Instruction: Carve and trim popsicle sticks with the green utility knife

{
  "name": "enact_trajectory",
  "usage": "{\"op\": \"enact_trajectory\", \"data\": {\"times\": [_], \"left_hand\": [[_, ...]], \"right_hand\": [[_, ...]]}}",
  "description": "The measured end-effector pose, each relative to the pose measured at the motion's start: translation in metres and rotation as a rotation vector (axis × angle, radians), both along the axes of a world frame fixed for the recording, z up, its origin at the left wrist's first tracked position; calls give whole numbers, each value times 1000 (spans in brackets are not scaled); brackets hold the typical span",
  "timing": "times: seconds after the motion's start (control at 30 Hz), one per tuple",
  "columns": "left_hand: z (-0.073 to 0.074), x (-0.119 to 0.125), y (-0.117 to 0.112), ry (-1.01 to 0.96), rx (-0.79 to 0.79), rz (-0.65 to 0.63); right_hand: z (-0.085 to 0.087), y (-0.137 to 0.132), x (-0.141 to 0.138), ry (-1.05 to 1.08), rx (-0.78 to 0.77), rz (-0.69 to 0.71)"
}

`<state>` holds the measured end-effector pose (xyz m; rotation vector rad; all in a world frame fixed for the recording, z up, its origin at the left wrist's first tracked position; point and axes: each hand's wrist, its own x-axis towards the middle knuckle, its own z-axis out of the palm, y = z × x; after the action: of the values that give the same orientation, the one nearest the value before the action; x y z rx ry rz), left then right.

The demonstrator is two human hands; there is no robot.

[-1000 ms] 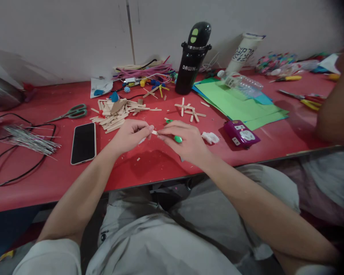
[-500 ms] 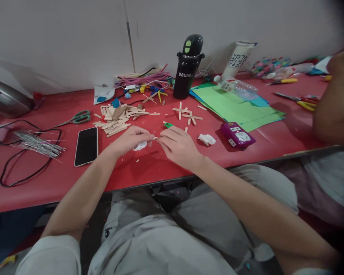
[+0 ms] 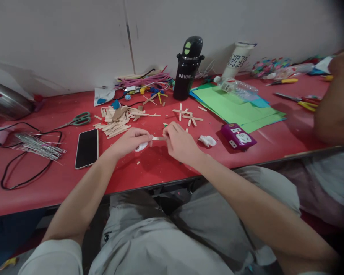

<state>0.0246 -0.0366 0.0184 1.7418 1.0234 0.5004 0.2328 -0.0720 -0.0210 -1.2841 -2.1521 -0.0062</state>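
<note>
A: Status on the stick piece (image 3: pixel 158 138)?
B: Held just above the red table (image 3: pixel 160 168), near the front edge, between both hands. One end is pinched by the left hand (image 3: pixel 131 140), thumb + fingertips. Other end is pinched the same way by the right hand (image 3: pixel 180 144). Remaining fingers are curled in on both.
A: Handling?
B: Judged v. light, thin, flat. Stiff along its length, but prob. snapped easily if bent across the flat. Dry wood, so not slippery. Best gripped on the flat faces at the ends, as is done now; the middle is left free.
A: Looks?
B: Pale bare wood, short strip, approx. level, lying left-right. Ends are hidden by fingertips, so cut vs. rounded can't be told.
A: Anything under the hands?
B: White wad (image 3: pixel 141 146) is seen right under the left hand. Held or just lying there: can't be told. Small wood chips (image 3: pixel 138 163) are scattered on the table nearby.
A: Surroundings?
B: Pile of sticks (image 3: pixel 117 116) behind the left hand, phone (image 3: pixel 86 148) face-up to its left, scissors (image 3: pixel 74 120) further back. Crumpled tissue (image 3: pixel 206 140) + purple power adapter (image 3: pixel 238 136) are seen right of the right hand. Black bottle (image 3: pixel 188 68) and green paper (image 3: pixel 235 107) at the back. Another person's arm (image 3: pixel 332 103) is seen far right, well apart.
</note>
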Motion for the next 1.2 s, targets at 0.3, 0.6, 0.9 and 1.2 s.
{"op": "enact_trajectory", "data": {"times": [0.3,0.6,0.9,1.2], "left_hand": [[8,-6,-2,2,25,18],[6,-1,-4,-5,86,4],[0,3,-10,33,237,-53],[1,6,-16,306,463,-174]], "right_hand": [[19,6,22,335,-204,133],[28,-20,2,497,-554,337],[19,-17,-10,1066,-887,200],[6,-18,-18,1127,-965,189]]}}
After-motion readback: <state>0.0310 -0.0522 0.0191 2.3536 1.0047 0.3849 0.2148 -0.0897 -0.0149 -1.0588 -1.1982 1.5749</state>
